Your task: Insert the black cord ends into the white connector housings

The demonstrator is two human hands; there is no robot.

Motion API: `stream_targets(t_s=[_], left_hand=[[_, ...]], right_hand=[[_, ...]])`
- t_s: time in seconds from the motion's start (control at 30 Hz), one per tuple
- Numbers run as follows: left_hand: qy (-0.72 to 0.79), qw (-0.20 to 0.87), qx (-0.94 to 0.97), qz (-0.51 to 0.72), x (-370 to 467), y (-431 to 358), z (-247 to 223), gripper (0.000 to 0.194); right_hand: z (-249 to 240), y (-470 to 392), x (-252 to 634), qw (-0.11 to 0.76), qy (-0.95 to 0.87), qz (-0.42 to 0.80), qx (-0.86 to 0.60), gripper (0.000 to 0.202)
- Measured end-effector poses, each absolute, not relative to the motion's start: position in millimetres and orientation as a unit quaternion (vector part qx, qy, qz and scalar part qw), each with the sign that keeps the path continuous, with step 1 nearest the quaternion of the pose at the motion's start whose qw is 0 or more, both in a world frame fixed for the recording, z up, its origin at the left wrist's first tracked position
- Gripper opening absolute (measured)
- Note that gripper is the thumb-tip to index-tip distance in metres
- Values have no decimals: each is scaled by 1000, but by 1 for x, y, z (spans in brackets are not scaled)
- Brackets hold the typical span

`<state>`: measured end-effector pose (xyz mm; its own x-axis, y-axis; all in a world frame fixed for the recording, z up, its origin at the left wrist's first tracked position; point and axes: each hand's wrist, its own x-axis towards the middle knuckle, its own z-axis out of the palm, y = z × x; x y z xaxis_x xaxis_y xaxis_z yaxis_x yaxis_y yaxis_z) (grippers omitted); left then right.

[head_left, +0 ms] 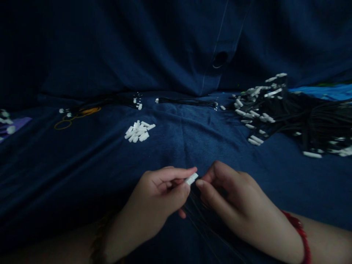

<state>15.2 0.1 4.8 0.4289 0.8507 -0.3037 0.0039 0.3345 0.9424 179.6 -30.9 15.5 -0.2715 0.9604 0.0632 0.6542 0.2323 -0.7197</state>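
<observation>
Between thumb and forefinger, my left hand (159,194) pinches a small white connector housing (191,178) with a row of slots along it. Just to its right, my right hand (233,198) is closed in a pinch close to the housing's end. Thin black wires (203,227) trail down from between the hands over the dark blue cloth. The right fingertips seem to grip a black wire, though its end is too dark to see clearly. Whether that wire touches the housing I cannot tell.
A small heap of white connector housings (139,131) lies beyond my left hand. Black wire bundles with white ends (187,101) line the back. At right is a large pile of black cables (310,117). Yellow rubber bands (85,112) and a purple item (20,125) lie left.
</observation>
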Motion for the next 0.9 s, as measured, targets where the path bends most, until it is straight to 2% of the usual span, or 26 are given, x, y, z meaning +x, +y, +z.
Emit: stream_targets(t_s=[0.2,0.3,0.4,0.47,0.53,0.6,0.63,0.7,0.73,0.8,0.83,0.9], left_hand=[[402,756,402,324,12,4,4,21],[396,769,385,323,11,4,6,20],[390,777,372,324,10,4,6,20],[391,779,369,322,10,4,6,19],[396,778,365,323,10,5,5,20],[403,774,359,331,10,6,5,20],[406,772,356,335,10,6,5,20],[409,771,358,334,10,6,5,20],[409,771,362,327,10,6,5,20],[408,772,374,312,10,6,6,21],[406,772,380,308,10,6,6,21],[398,770,387,315,11,5,6,20]], right_hand=[[21,-22,189,262,-745,322,-522,8],[29,-16,197,211,-768,277,-537,23],[34,-9,205,154,-804,261,-512,14],[34,-4,209,147,-787,342,-492,8],[34,2,213,153,-698,508,-481,12],[34,6,216,182,-593,639,-455,21],[36,7,218,204,-571,665,-437,29],[43,5,221,201,-622,647,-392,36],[47,3,222,168,-676,615,-370,30],[53,-3,222,71,-782,514,-345,13],[55,-6,221,35,-821,454,-344,13],[54,-13,215,28,-857,350,-377,16]])
